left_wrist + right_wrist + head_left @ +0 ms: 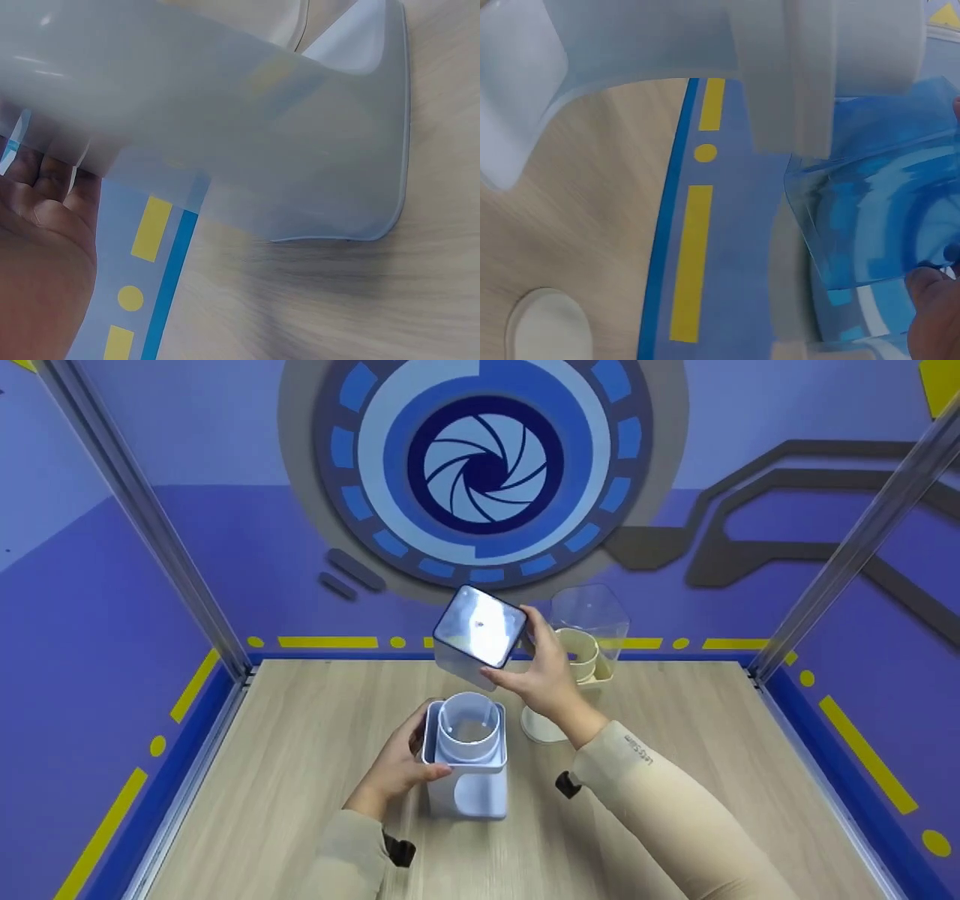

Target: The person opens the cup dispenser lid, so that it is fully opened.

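Now our left hand (396,759) grips the upright base (480,796), midway between the side edges of the table (300,780); our right hand (546,669), thumb and fingers parted, pinches the tilted cover (478,626), raised beyond it toward the far edge.

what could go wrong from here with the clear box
The clear box might slip, since the right hand grips it near one edge. It could also knock the cream unit behind that hand. Lowered onto the pale stand, it might pinch the thumb of the left hand at the rim.
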`<state>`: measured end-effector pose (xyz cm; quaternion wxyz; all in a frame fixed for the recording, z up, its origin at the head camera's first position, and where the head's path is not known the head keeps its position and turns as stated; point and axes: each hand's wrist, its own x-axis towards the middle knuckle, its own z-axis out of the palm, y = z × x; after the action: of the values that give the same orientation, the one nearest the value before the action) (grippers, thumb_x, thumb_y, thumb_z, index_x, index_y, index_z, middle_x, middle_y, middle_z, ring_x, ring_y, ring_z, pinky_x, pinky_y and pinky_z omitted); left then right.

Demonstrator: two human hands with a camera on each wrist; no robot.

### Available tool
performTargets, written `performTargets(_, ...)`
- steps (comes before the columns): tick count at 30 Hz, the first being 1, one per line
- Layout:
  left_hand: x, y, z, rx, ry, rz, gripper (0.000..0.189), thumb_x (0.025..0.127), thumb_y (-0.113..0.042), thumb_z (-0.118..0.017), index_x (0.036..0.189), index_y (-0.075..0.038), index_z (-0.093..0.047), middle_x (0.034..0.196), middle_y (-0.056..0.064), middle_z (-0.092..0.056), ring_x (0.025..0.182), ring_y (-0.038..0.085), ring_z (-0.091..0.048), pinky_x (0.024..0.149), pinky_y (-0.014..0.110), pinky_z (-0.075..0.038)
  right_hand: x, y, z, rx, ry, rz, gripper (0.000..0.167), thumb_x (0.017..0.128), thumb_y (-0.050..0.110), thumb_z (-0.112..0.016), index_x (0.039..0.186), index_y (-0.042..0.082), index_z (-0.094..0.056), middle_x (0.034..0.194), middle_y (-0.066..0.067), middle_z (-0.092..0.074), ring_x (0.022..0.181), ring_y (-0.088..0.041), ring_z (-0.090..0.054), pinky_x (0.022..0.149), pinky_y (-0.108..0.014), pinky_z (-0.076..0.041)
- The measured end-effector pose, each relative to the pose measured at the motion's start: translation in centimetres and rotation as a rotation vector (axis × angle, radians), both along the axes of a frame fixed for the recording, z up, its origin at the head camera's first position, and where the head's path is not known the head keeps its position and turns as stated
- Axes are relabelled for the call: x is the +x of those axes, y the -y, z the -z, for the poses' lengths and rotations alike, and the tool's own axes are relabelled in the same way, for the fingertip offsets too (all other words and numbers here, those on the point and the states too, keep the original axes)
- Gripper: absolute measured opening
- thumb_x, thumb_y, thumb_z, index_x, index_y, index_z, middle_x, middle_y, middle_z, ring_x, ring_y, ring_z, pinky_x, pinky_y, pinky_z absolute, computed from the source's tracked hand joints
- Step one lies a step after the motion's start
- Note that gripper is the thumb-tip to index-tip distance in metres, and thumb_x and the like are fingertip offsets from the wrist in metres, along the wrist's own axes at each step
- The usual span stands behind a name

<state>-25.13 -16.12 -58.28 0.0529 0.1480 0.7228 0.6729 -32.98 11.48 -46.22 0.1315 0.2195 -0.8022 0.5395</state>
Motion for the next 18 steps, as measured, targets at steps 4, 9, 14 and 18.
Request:
performTargets(4,0.0,0.2,0.0,0.003,0.0,0.0,0.123,0.074,-0.027,-0.105,0.177,-0.019,-0.039,0.174,0.007,-0.053,0.157,0.021,-0.049,0.126,0.014,-0.037,-0.9,0.7,1.1,-0.027,0.053,0.002,0.114,0.079,0.023,-0.106,0.168,0.002,-0.04,0.165,-0.02,-0.056,0.157,-0.035,-0.056,0.131,-0.052,-0.05)
performTargets(9,0.1,0.4,0.0,0.0,0.008,-0.02,0.124,0.072,-0.024,-0.104,0.177,-0.015,-0.038,0.174,0.008,-0.053,0.155,0.021,-0.051,0.124,0.013,-0.038,-1.7,1.5,2.7,-0.002,0.124,0.016,0.111,0.08,0.025,-0.106,0.167,0.002,-0.041,0.164,-0.021,-0.057,0.156,-0.037,-0.057,0.13,-0.05,-0.051)
performTargets(14,0.0,0.3,0.1,0.001,0.001,-0.013,0.123,0.072,-0.018,-0.101,0.177,-0.012,-0.037,0.174,0.009,-0.053,0.154,0.015,-0.052,0.125,0.014,-0.038,-2.0,1.8,4.4,0.023,0.188,0.054,0.115,0.08,0.025,-0.106,0.17,0.001,-0.038,0.164,-0.024,-0.057,0.154,-0.04,-0.058,0.128,-0.053,-0.053)
performTargets(18,0.0,0.1,0.0,0.009,-0.012,-0.005,0.12,0.072,-0.013,-0.098,0.176,-0.011,-0.038,0.171,0.011,-0.055,0.148,0.012,-0.056,0.125,0.015,-0.039,-2.3,1.8,5.6,0.057,0.23,0.061,0.12,0.08,0.024,-0.106,0.173,-0.001,-0.033,0.169,-0.029,-0.052,0.16,-0.042,-0.052,0.131,-0.052,-0.049)
